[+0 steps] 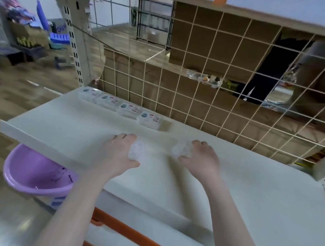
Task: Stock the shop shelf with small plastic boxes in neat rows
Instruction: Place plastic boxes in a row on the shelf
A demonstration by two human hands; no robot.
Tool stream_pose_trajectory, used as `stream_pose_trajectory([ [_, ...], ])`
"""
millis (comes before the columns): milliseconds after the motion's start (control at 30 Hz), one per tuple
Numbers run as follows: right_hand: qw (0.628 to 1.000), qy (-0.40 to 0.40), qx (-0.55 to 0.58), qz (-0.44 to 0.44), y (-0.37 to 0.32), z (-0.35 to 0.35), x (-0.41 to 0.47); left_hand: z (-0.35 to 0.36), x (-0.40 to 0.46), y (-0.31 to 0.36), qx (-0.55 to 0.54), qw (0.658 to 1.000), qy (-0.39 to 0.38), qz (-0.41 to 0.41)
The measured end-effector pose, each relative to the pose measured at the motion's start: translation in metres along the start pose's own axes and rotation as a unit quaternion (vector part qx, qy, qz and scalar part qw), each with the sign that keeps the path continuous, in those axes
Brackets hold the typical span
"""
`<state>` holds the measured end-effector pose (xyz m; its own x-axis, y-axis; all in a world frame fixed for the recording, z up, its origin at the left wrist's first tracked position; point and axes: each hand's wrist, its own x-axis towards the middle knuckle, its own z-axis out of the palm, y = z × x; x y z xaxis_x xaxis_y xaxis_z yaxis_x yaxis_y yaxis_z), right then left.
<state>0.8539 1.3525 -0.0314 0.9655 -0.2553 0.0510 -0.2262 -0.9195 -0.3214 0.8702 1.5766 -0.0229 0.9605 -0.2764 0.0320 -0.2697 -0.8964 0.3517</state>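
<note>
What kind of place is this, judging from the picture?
Probably a small shop being stocked: a white metal shelf with a wire grid back, a row of small labelled plastic boxes against the grid, and cardboard cartons behind it.

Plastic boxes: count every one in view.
6: four in a row at the shelf's back by the wire grid, one blurred in each hand. Others may be hidden.

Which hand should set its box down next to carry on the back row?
Probably the left hand: its clear box is nearer the row's last box. The right hand is farther off.
</note>
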Motion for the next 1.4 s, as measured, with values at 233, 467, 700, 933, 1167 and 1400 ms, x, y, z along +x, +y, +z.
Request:
stream_pose_trajectory([
  [233,1.0,-0.026,0.008,-0.011,-0.011,0.007,0.031,-0.002,0.02,-0.009,0.007,1.0,-0.008,-0.002],
  [467,0.998,-0.068,-0.017,-0.005,-0.029,0.009,0.048,-0.005,0.033,-0.025,0.015,0.999,-0.026,0.014],
  [700,0.99,-0.126,-0.067,-0.022,-0.041,0.002,0.059,0.0,0.04,-0.033,-0.016,0.999,-0.038,0.02],
  [933,0.986,-0.151,-0.07,-0.015,-0.052,0.002,0.08,0.002,0.045,-0.042,-0.019,0.998,-0.043,0.029],
  [1167,0.987,-0.048,0.152,-0.014,-0.05,0.002,0.097,0.001,0.053,-0.049,-0.01,0.999,-0.038,0.029],
  [1400,0.934,-0.007,0.358,-0.023,-0.036,0.012,0.084,0.0,0.056,-0.057,-0.019,0.999,-0.038,0.028],
])
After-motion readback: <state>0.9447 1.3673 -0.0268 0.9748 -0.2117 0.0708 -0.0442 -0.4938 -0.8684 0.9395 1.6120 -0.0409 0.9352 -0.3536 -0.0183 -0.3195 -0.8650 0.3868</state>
